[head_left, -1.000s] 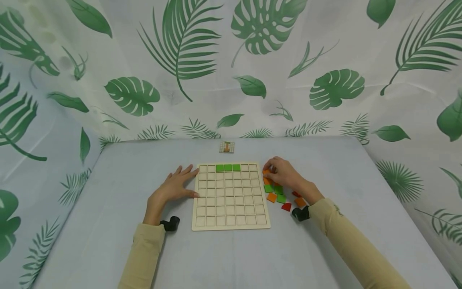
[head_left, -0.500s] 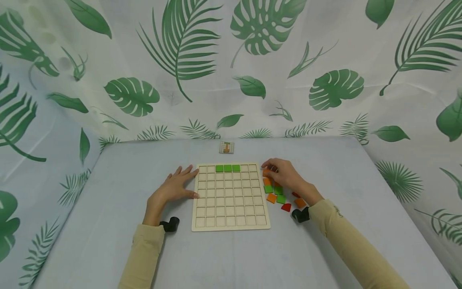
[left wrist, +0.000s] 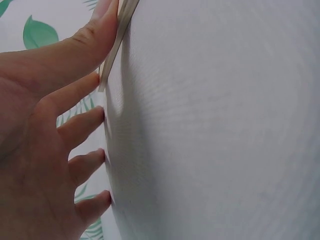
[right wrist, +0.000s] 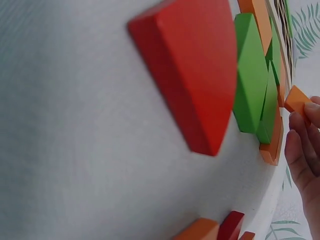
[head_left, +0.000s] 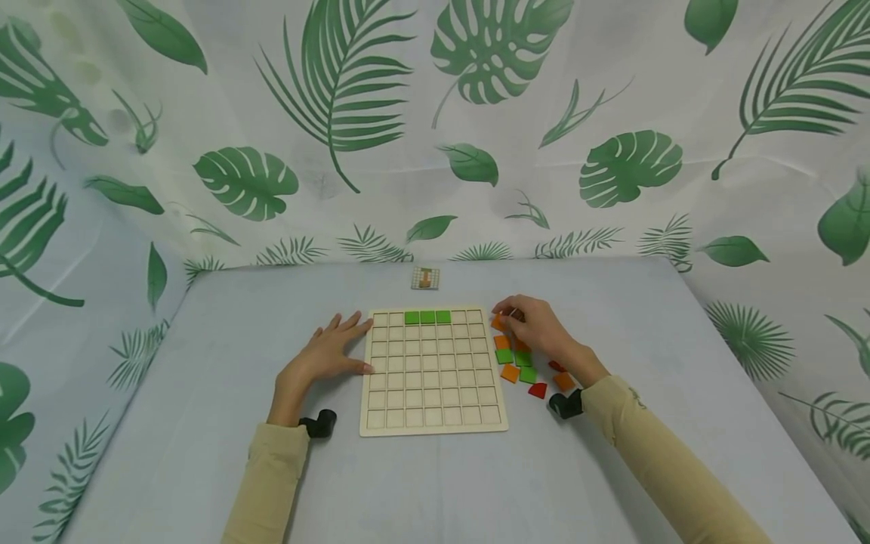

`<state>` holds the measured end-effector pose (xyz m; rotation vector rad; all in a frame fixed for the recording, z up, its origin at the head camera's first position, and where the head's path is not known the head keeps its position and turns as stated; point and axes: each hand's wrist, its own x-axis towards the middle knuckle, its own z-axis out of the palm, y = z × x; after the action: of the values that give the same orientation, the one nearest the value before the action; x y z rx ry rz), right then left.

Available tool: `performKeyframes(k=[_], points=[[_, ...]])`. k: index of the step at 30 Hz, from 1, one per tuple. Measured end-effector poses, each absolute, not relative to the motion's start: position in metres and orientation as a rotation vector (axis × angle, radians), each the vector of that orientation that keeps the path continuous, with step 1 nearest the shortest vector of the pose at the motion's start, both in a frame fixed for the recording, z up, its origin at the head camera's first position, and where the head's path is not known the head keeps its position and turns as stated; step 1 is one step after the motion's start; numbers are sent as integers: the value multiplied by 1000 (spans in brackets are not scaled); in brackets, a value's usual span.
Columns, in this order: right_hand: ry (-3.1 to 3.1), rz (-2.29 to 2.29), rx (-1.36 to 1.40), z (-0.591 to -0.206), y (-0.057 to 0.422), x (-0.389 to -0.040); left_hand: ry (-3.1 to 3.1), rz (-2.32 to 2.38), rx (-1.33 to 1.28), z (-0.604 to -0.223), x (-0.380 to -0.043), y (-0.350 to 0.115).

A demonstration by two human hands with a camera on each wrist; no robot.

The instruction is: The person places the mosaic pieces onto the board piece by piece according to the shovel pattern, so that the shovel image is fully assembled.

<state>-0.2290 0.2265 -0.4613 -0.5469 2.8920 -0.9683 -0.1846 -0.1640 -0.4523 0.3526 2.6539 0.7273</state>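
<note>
White cloth printed with green leaves (head_left: 469, 162) hangs behind and to either side of a pale table (head_left: 435, 491), and both hands work well apart on the tabletop. Between them lies a light wooden board (head_left: 433, 378) divided into a grid of square cells. Three green tiles (head_left: 427, 318) sit side by side in its far row, nearer the left hand's fingertips than its wrist.

On the board's left side, the left hand (head_left: 325, 353) has its fingers spread, with the thumb and index fingertip touching the edge and the other fingertips reaching to the tabletop. Beyond the board's opposite side, the right hand (head_left: 538, 325) pinches an orange tile (right wrist: 296, 99) between thumb and finger, just above the table.

Under and nearer than the right hand lie loose orange, green and red pieces (head_left: 528, 375); a red piece with a curved side (right wrist: 192, 75) is nearest its wrist camera. Farther out than both hands, a small patterned card (head_left: 425, 278) lies beyond the board. Tan sleeves (head_left: 275, 472) cover the forearms, and a black device (head_left: 319, 424) sits at each wrist.
</note>
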Motion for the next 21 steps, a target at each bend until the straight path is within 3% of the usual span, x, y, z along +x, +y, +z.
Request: performKeyframes(k=[21], points=[[2887,-1037,-566,-462,229,-227,2631,690,348,-453,-183,-160]])
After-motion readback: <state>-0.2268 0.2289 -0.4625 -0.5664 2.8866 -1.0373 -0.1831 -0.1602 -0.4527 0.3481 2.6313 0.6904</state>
